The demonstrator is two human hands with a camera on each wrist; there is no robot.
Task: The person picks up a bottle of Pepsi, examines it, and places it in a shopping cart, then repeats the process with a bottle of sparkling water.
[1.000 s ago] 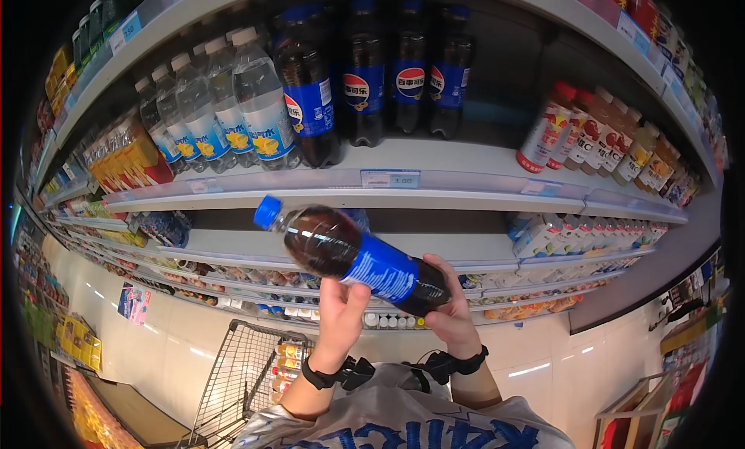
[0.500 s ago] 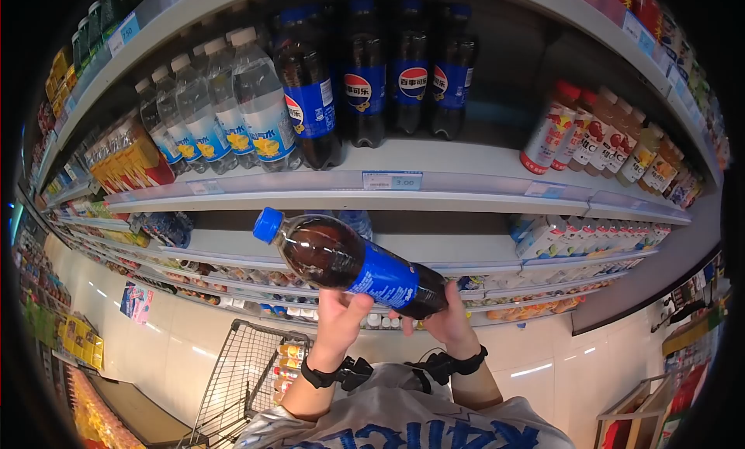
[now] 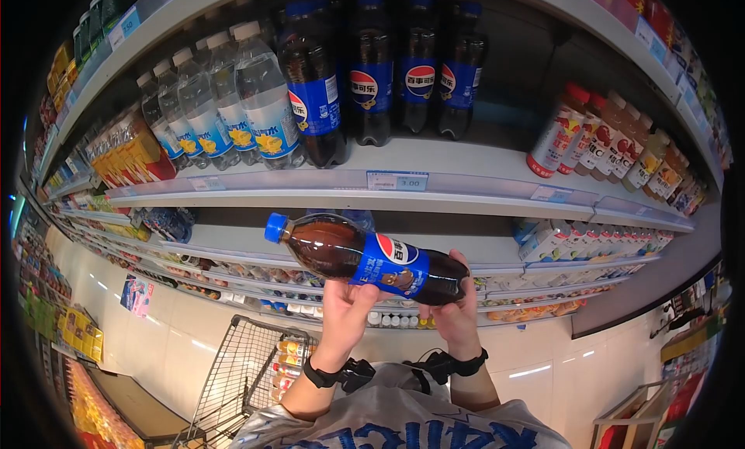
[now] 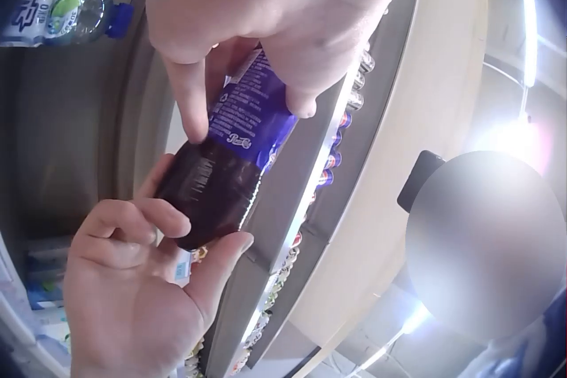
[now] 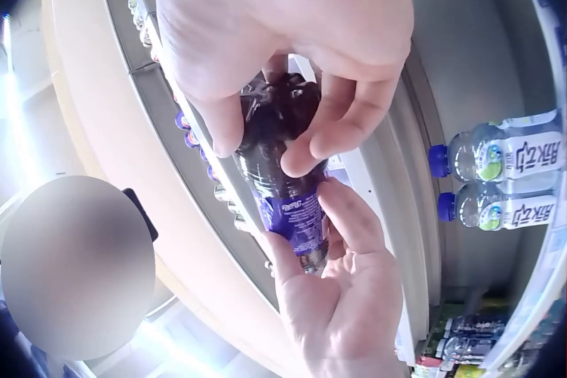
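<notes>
Nearest is a person in one grey printed shirt (image 3: 403,422), with two black wristbands (image 3: 470,362), one on each wrist. Both hands have hold of a single cola bottle (image 3: 330,251), held in front of the shelving. It slants across from left to right, its one blue cap (image 3: 275,227) at the left end. The left hand (image 3: 345,317) grips it around the label, fingers parted only by the bottle's width. The right hand (image 3: 458,321) holds the base at the right end, thumb and fingers curled on either side.

On the near left is one wire cart (image 3: 272,325) holding several bottles (image 3: 287,367), too crowded to count. Farther off, a lower shelf carries a row of cartons (image 3: 559,243) on the right. The right wrist view shows two clear blue-capped bottles (image 5: 462,206).

On the upper shelf (image 3: 481,158) stand at least five white-capped bottles (image 3: 268,100) to the left, at least four upright cola bottles (image 3: 372,84) beside them, and two red-capped bottles (image 3: 560,135) well to the right.
</notes>
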